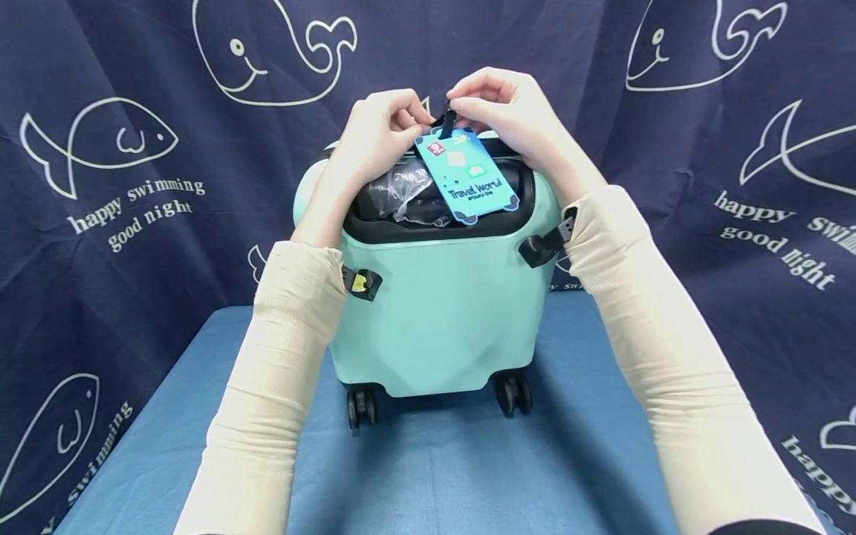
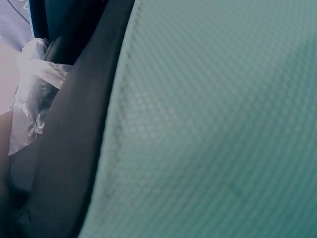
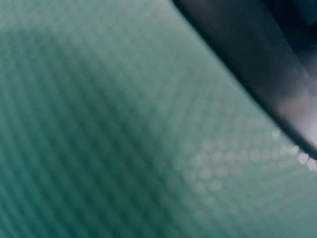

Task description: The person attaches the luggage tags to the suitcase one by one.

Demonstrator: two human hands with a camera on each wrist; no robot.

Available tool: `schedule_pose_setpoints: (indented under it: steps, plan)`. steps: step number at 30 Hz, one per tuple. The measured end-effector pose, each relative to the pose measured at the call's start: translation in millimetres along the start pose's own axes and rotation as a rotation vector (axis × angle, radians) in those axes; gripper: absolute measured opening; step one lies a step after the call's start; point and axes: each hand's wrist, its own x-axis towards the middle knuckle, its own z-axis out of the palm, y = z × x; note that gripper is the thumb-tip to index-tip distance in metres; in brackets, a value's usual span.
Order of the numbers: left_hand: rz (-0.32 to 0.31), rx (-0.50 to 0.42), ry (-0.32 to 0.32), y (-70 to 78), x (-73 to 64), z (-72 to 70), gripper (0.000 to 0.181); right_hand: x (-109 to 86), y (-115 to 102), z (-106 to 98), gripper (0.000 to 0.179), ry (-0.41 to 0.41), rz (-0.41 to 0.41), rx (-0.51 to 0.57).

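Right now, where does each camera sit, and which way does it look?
Head: on the person's head, looking forward and down at the mint suitcase; the left hand, right hand and cream sleeves show.
Left wrist: on that wrist, facing the suitcase closely; no clear hand, just a blurry edge patch.
Right wrist: on that wrist, also facing the suitcase closely; no hand clearly shows.
Head and left wrist share the clear plastic wrap.

Head view: bright, largely even light; soft shadows fall on the blue surface point(image 1: 428, 483) below the suitcase point(image 1: 441, 319), and the sleeves point(image 1: 247, 446) pale toward white. Left wrist view: dimmer, softly focused, with glare on the clear plastic point(image 2: 29, 111). Right wrist view: dim, strongly blurred; a broad shadow darkens the green shell point(image 3: 89, 124), with pale highlights dotting its texture at lower right.
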Motion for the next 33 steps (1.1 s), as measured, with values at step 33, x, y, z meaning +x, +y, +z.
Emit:
schedule_pose_setpoints:
  steps: [33]
  plan:
    - [-0.053,-0.105,-0.005,-6.1,0.6,-1.5,0.012,-11.3,-13.3,8.4,0.021,0.046,-0.110,-0.308]
